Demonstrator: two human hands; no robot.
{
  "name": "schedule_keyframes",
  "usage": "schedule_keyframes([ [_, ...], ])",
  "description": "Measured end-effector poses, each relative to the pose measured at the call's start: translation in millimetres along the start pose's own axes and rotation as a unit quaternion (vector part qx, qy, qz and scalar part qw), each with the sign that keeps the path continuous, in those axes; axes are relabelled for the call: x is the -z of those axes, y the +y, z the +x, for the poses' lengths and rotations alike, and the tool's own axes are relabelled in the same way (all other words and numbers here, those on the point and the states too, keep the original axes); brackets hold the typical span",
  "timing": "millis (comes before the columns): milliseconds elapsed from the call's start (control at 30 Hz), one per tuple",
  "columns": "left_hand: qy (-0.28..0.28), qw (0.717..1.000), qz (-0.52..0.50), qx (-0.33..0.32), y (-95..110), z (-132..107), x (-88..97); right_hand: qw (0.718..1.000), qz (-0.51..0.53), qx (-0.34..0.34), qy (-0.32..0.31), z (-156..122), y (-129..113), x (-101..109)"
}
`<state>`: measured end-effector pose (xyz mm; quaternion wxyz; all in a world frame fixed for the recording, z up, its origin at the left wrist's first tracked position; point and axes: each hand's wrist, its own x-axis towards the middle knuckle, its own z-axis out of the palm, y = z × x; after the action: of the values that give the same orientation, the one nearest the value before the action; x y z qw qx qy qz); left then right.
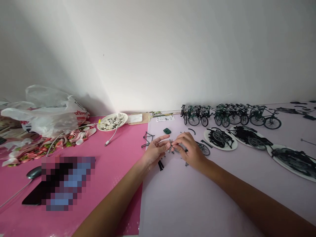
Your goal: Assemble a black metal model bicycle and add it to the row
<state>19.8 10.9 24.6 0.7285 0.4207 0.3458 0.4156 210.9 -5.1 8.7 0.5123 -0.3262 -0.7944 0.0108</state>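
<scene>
My left hand [155, 148] and my right hand [189, 148] meet at the middle of the table and together pinch a small dark model-bicycle part [171, 145] between their fingertips. A spoked wheel [203, 148] lies just right of my right hand. A black wire frame piece [147, 138] lies left of my left hand, a small green part [167, 130] lies beyond it, and short black sticks [160, 164] sit under my left wrist.
A row of finished model bicycles [229, 115] stands along the wall. Three white plates [220, 138] with dark parts sit at right. At left are a bowl of small pieces [112, 121], a plastic bag [49, 112], a cable [112, 135], a mouse [34, 172] and a phone [37, 194].
</scene>
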Motion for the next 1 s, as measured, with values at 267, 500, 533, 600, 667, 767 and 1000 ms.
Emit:
schedule_keyframes([
  [267,-0.02,1.0,-0.013,0.013,-1.5,1.5,1.1,1.0,0.001,0.018,0.024,1.2,-4.6,0.0],
  [500,-0.023,0.999,-0.031,0.02,0.8,-1.1,-0.1,1.0,0.008,-0.002,0.017,-0.2,-5.4,-0.2],
  [533,-0.023,0.999,-0.032,0.02,0.5,-1.0,0.3,1.0,0.01,-0.004,0.015,-0.1,-5.6,-0.2],
  [600,-0.024,0.999,-0.035,0.019,-0.8,-0.2,1.2,1.0,0.01,-0.015,0.009,0.1,-6.1,-0.4],
  [667,-0.026,0.999,-0.036,0.018,-2.2,0.8,1.9,1.0,0.007,-0.022,0.005,0.2,-6.4,-1.0],
  [767,-0.029,0.999,-0.033,0.016,-3.5,1.6,2.2,1.0,0.007,-0.015,0.012,0.0,-6.4,-1.8],
  [1000,-0.023,1.0,0.0,0.007,-1.2,-0.5,0.4,0.995,0.051,-0.075,0.032,-3.8,-5.3,-2.8],
])
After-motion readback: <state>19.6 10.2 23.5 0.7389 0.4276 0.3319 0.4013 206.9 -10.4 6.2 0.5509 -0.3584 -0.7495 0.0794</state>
